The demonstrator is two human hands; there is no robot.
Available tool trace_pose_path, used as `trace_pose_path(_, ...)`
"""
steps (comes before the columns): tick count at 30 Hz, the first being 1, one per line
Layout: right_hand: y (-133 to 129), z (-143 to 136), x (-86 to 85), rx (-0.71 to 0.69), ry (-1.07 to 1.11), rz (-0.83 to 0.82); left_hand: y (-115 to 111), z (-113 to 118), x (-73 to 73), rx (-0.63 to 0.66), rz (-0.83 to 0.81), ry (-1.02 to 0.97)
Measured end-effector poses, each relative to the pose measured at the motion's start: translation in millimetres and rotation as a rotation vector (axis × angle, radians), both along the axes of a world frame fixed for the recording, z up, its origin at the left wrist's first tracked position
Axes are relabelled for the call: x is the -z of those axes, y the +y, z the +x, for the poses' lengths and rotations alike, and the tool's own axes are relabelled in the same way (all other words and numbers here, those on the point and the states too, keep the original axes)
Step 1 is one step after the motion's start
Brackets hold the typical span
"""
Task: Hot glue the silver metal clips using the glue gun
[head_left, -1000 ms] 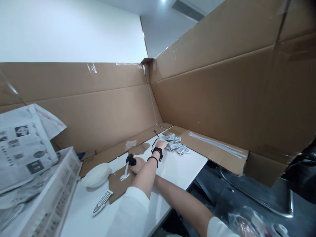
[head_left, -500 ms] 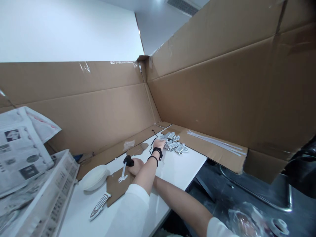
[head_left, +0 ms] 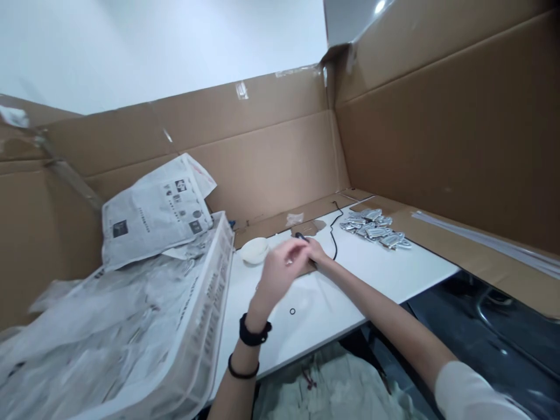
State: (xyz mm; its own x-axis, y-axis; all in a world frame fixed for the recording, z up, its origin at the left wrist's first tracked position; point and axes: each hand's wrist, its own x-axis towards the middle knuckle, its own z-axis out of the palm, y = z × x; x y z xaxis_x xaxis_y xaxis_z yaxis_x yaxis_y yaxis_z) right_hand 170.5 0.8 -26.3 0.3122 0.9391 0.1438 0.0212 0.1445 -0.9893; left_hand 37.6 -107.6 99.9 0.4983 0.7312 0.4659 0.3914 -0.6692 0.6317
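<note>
My left hand (head_left: 280, 271), with two black bands on its wrist, is raised over the table, blurred, its fingers curled. Whatever they hold is too small or too hidden to name. Just behind it, my right hand (head_left: 314, 251) is closed around a black-handled tool (head_left: 301, 236), whose working end is hidden by my left hand. A black cord (head_left: 334, 233) curves across the tabletop close to my right hand. Beneath my hands a brown cardboard piece (head_left: 306, 269) shows only in part. Farther right lies a heap of silvery flat pieces (head_left: 376, 228).
A white bowl (head_left: 255, 251) sits left of my hands. A white plastic crate (head_left: 192, 332), filled with clear bags and a printed white bag (head_left: 155, 216), borders the table's left side. One small black ring (head_left: 292, 311) lies in front. Cardboard walls (head_left: 280, 151) enclose the back and right.
My left hand has come away from the silvery heap, back to beside my right hand. The view has swung left, bringing in more of the crate. My right hand still grips the black-handled tool.
</note>
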Motion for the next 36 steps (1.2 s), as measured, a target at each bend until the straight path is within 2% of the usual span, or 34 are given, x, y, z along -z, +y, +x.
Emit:
trace_pose_path(1, 2, 2, -0.6, 0.015, -0.023, -0.001, 11, -25, 9.1, -0.175, 0.073, 0.003)
trace_pose_path(2, 3, 4, -1.3, 0.024, -0.039, 0.000, 23, -48, 20.6, -0.296, 0.104, 0.073)
trace_pose_path(3, 4, 5, -1.8, 0.030, -0.054, 0.002, 34, -66, 33.1, -0.365, 0.080, 0.184)
trace_pose_path(5, 4, 7, -1.5, 0.029, -0.068, 0.008, 49, -88, 55.6, -0.403, -0.003, 0.408)
trace_pose_path(8, 3, 7, 2.4, 0.011, -0.069, 0.031, 50, -93, 72.1, -0.389, -0.040, 0.654)
trace_pose_path(11, 4, 6, 6.5, -0.005, -0.084, 0.030, 41, -86, 74.2, -0.381, -0.043, 0.813)
trace_pose_path(13, 5, 6, 7.1, -0.010, -0.096, 0.018, 40, -84, 75.8, -0.426, -0.019, 0.813)
trace_pose_path(16, 3, 5, 3.7, -0.012, -0.091, 0.023, 48, -85, 80.2, -0.532, -0.024, 0.658)
trace_pose_path(18, -1, 5, -0.7, -0.020, -0.081, 0.034, 56, -83, 81.1, -0.553, -0.080, 0.411)
trace_pose_path(20, -5, 4, -5.7, -0.026, -0.090, 0.063, 65, -74, 78.8, -0.485, -0.254, 0.064)
trace_pose_path(22, -9, 4, -9.8, -0.028, -0.122, 0.096, 73, -62, 74.6, -0.365, -0.492, -0.262)
trace_pose_path(24, -10, 4, -12.1, -0.033, -0.151, 0.110, 82, -50, 71.4, -0.278, -0.625, -0.469)
trace_pose_path(27, -13, 3, -13.7, -0.037, -0.179, 0.086, 95, -43, 73.4, -0.243, -0.612, -0.605)
trace_pose_path(30, -17, 2, -16.4, -0.046, -0.209, 0.072, 107, -53, 81.2, -0.257, -0.535, -0.662)
trace_pose_path(34, -21, 2, -21.9, -0.041, -0.213, 0.054, 120, -77, 85.7, -0.443, -0.420, -0.717)
trace_pose_path(36, -21, 2, -23.4, -0.034, -0.161, 0.051, 125, -87, 84.8, -0.496, -0.391, -0.747)
